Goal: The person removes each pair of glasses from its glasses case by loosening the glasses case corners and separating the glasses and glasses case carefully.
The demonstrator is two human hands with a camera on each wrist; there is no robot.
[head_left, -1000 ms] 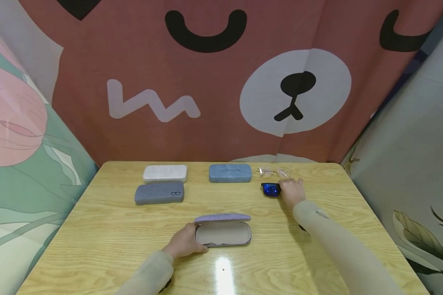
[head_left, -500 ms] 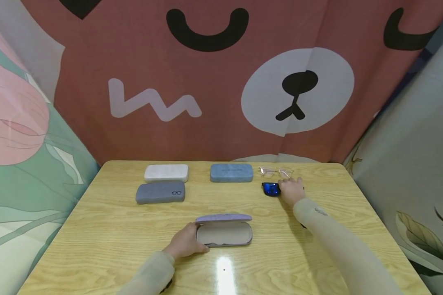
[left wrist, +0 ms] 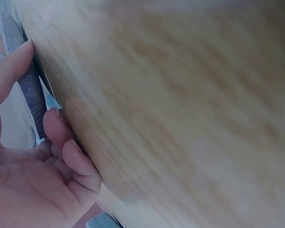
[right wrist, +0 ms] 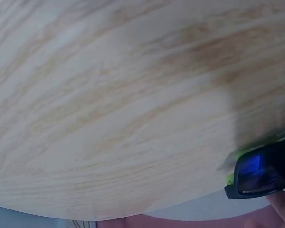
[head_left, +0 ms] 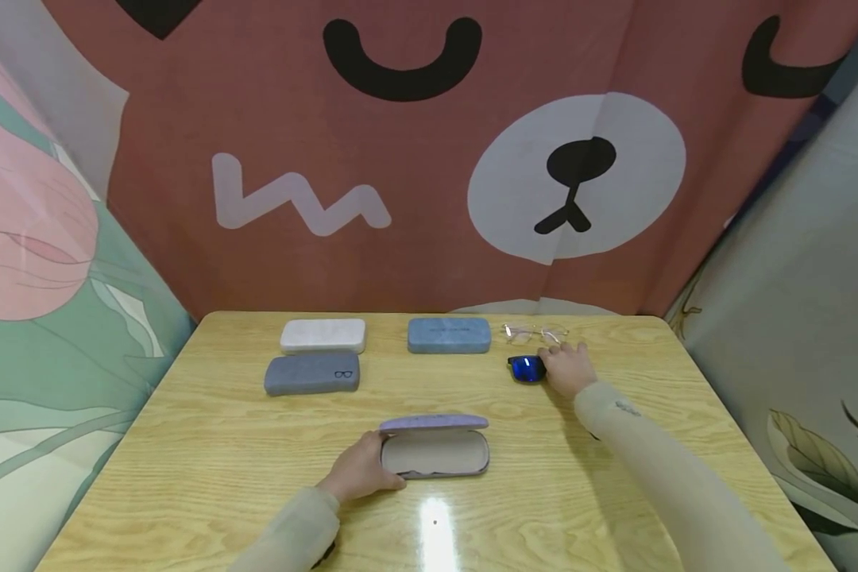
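Observation:
A purple glasses case [head_left: 434,456] with a pale lining lies with its lid raised near the front middle of the table. My left hand [head_left: 361,469] grips the case's left end, thumb at the front and fingers behind. In the left wrist view the thumb lies against the grey woven shell of the case [left wrist: 32,92]. Farther back on the right, my right hand [head_left: 568,370] holds a pair of sunglasses [head_left: 526,369] with blue mirrored lenses, covering their right half. The right wrist view shows the sunglasses' dark frame with lime-green edges [right wrist: 261,171], fingertips partly visible below it.
Pale-framed eyeglasses [head_left: 535,333] lie just behind the sunglasses. A blue glasses case [head_left: 449,336] stands left of them. Farther left, a white case [head_left: 322,335] sits behind a grey-blue case [head_left: 312,373]. The wooden table [head_left: 207,469] meets a printed curtain at the back.
My right wrist and forearm have shifted slightly to the right, with the hand still at the sunglasses. The left hand and the purple case stay in place.

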